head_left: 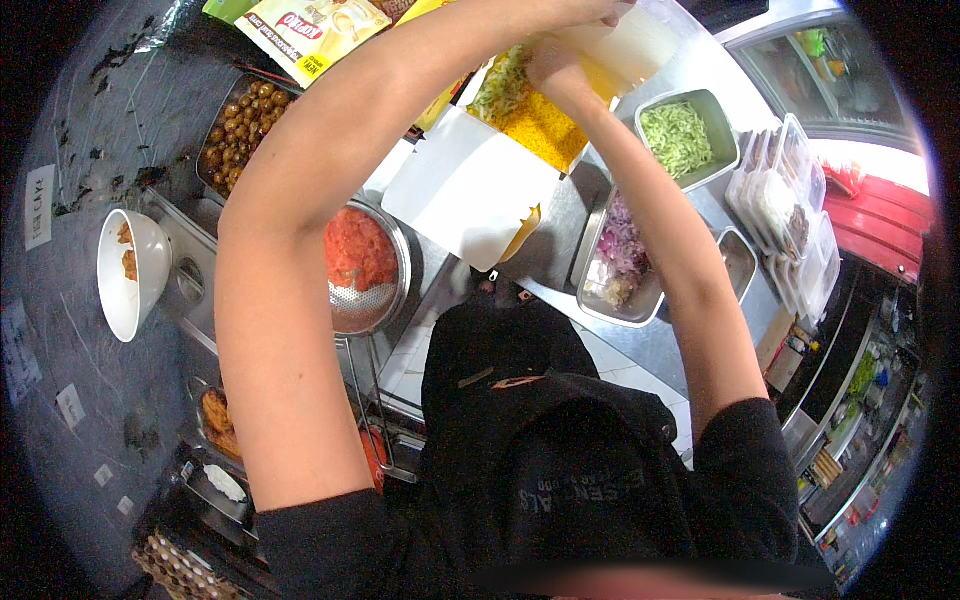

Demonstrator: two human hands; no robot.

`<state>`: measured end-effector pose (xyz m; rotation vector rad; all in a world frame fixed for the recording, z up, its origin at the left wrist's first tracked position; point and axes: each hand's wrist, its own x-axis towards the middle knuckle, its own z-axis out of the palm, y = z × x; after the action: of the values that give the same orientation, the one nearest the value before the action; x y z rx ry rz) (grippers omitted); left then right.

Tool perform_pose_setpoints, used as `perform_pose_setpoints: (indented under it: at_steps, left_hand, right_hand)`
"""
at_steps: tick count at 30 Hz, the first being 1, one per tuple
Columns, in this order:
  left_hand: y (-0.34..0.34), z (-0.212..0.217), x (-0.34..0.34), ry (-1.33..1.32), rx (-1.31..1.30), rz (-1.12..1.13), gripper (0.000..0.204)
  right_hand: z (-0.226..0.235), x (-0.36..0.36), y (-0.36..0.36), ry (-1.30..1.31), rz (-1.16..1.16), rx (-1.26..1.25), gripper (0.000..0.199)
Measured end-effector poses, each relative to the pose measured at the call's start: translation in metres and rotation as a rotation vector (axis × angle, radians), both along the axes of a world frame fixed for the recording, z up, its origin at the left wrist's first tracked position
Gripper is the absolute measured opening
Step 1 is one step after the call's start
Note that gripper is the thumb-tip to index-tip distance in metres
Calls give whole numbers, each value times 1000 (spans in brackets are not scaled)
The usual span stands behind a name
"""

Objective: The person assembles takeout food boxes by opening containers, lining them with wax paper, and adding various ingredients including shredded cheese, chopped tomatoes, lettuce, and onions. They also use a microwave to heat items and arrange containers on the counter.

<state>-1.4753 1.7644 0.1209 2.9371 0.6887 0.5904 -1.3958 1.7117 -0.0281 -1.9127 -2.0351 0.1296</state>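
An open takeaway box with a yellow outside and a white lid flap (470, 190) stands on the metal counter. Inside it lie yellow rice (545, 130) and shredded green vegetable (503, 85) towards the far side. My right hand (556, 68) is over the box, beside the shreds, its fingers curled; whatever they may hold is hidden. Across the top of the view reaches my left arm, and my left hand (605, 10) is mostly cut off at the upper edge, near a pale, tall-walled container (650, 40).
To the right are a metal pan (735, 150) of shredded greens, another (583, 265) of chopped onion, and stacked clear containers (785, 200). Leftward sit a strainer (402, 270) of chopped red tomato, a pan of brown balls (240, 125) and a white bowl (150, 270). Packets (310, 35) lie far left.
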Motion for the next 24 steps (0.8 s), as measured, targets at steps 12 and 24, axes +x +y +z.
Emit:
perform_pose_setpoints:
  at_steps: [12, 24]
  left_hand:
    - [2, -6, -3, -2, 9, 7, 27]
    - [4, -7, -5, -23, -18, 17, 28]
  right_hand:
    - [12, -8, -8, 259, 29, -355, 20]
    - [11, -14, -20, 390, 83, -429, 14]
